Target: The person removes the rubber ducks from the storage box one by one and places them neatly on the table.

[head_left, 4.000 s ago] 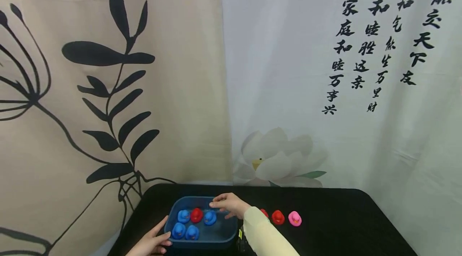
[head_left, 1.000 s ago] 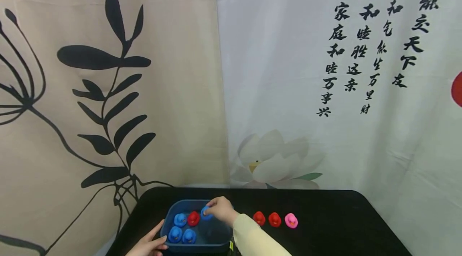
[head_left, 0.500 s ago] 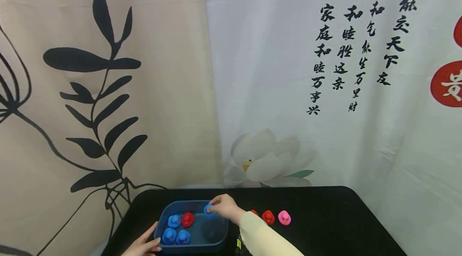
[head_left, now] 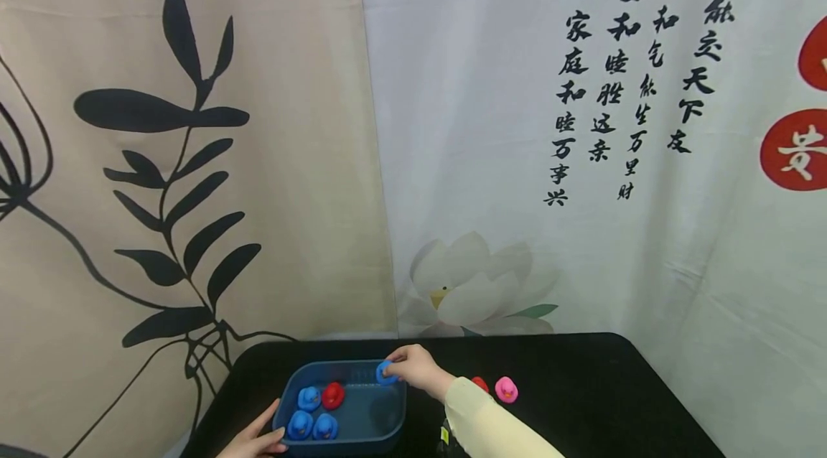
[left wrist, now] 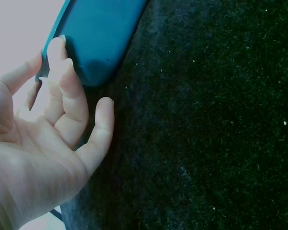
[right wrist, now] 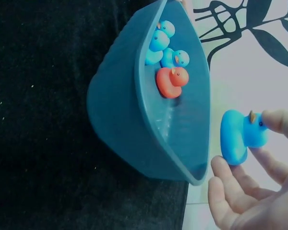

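Note:
My right hand (head_left: 413, 368) pinches a blue rubber duck (right wrist: 235, 136) between thumb and fingers, just above the far right corner of a blue plastic bin (head_left: 368, 441). In the right wrist view the duck is apart from the bin's rim. Inside the bin, towards the left, sit a red rubber duck (head_left: 332, 395) and three blue ducks (head_left: 309, 398). My left hand (head_left: 255, 438) holds the bin at its near left corner. In the left wrist view, its thumb is at the rim and its curled fingers are against the wall.
On the black table (head_left: 594, 400), right of the bin, stand a pink duck (head_left: 507, 390) and a red duck (head_left: 480, 384) partly hidden by my right sleeve. A dark object with a yellow-green mark (head_left: 444, 436) lies beside the sleeve. A printed curtain (head_left: 310, 156) hangs behind.
My right hand has taken hold of the blue duck at the back of the bin and carried it right, to the far right corner. My left hand stays at the bin.

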### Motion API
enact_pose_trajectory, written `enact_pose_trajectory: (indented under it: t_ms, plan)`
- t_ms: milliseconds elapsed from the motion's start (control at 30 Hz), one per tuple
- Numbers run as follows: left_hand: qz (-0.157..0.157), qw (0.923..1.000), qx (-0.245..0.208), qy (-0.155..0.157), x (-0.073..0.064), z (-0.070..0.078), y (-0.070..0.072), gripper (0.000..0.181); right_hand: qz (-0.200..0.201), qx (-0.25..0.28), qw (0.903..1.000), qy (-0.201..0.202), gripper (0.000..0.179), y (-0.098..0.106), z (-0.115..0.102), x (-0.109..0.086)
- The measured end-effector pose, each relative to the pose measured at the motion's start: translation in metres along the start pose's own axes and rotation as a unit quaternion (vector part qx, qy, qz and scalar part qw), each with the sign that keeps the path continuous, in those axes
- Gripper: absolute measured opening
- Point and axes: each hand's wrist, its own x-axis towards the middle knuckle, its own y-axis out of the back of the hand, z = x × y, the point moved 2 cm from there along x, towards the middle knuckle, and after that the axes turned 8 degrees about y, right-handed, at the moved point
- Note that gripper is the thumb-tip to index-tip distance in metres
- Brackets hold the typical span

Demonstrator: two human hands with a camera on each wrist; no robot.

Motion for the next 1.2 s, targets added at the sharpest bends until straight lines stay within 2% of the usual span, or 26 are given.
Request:
enact_pose_trajectory:
  t_ms: [200, 300, 367, 433, 567, 733, 767, 833, 1067, 1200]
  plan:
    - [-0.009, 0.9998, -0.009, 0.014, 0.02, -0.008, 0.018, 0.093, -0.005, -0.002, 1.0, -0.008, 0.017, 0.011, 0.002, -0.002]
    - [-0.015, 0.9998, -0.009, 0.009, 0.024, -0.008, 0.021, 0.095, -0.007, 0.0, 0.9999, -0.014, 0.017, 0.016, 0.003, -0.004]
    - [-0.022, 0.9997, -0.009, 0.009, 0.023, -0.005, 0.02, 0.093, -0.008, -0.001, 0.9999, -0.013, 0.018, 0.02, 0.004, -0.004]
    - [-0.012, 0.9999, 0.001, -0.004, 0.019, 0.0, 0.015, 0.091, -0.01, -0.003, 0.9999, -0.01, 0.018, 0.023, 0.005, -0.005]
    - [0.002, 0.9999, 0.012, 0.001, 0.012, 0.009, 0.007, 0.084, -0.014, -0.019, 0.9997, -0.004, 0.017, 0.031, 0.007, -0.007]
    - [0.005, 0.9999, 0.005, 0.008, 0.019, 0.007, 0.012, 0.086, -0.013, -0.033, 0.9994, -0.001, 0.017, 0.042, 0.009, -0.011]
    - [-0.005, 0.9999, 0.001, 0.012, 0.022, 0.004, 0.016, 0.084, -0.013, -0.033, 0.9994, 0.001, 0.018, 0.044, 0.01, -0.011]
    - [-0.002, 1.0, 0.004, 0.005, 0.024, 0.004, 0.017, 0.085, -0.013, -0.031, 0.9994, 0.005, 0.02, 0.048, 0.011, -0.013]
    - [0.0, 0.9999, -0.003, 0.011, 0.02, 0.008, 0.013, 0.085, -0.01, -0.022, 0.9996, -0.012, 0.023, 0.061, 0.013, -0.017]
    - [0.0, 0.9999, -0.008, 0.014, 0.019, 0.01, 0.011, 0.087, -0.005, -0.032, 0.9995, -0.007, 0.022, 0.068, 0.014, -0.018]
